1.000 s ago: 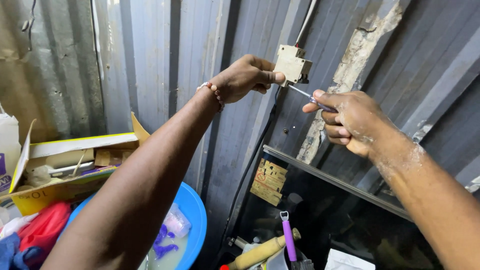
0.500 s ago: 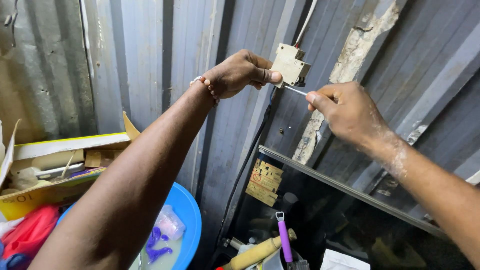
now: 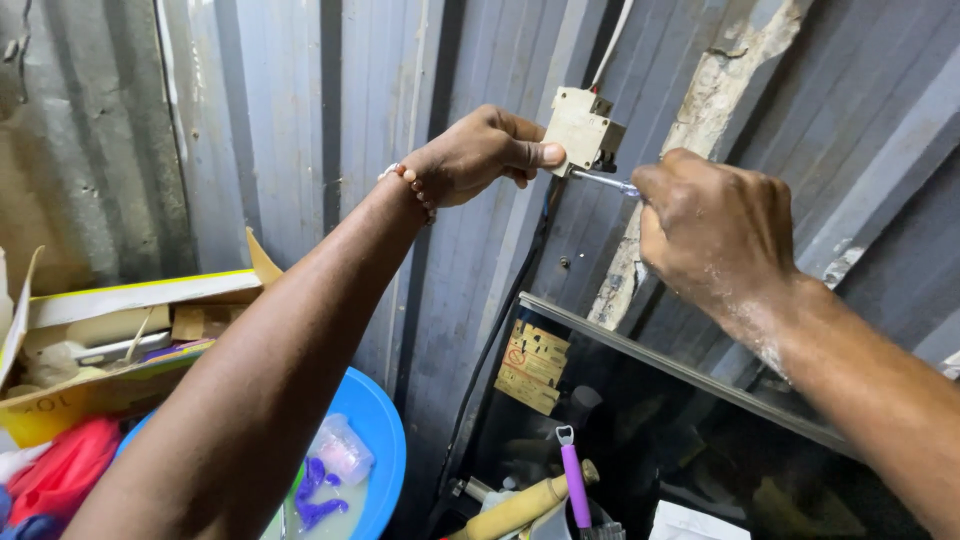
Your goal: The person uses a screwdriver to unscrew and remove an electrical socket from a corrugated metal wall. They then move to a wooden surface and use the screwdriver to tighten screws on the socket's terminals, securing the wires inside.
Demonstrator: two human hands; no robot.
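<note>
A small beige electrical box (image 3: 581, 130) is fixed high on a corrugated metal wall (image 3: 300, 120), with a white cable rising from its top. My left hand (image 3: 478, 155) reaches up and pinches the box's left edge between thumb and fingers. A bead bracelet sits on that wrist. My right hand (image 3: 712, 225) is closed around a screwdriver (image 3: 600, 181); only its thin metal shaft shows, with its tip at the box's lower right corner. The handle is hidden inside my fist.
A blue plastic basin (image 3: 380, 440) with small items stands below left, beside an open cardboard box (image 3: 120, 330) and red cloth (image 3: 55, 475). A dark glass panel (image 3: 640, 400) leans below the box. A purple-handled tool (image 3: 574, 485) and a wooden handle (image 3: 520, 505) stick up at the bottom.
The view has shifted closer and slightly left. My right hand has turned, its back now facing me, with the screwdriver tip still at the box. My left hand stays on the box.
</note>
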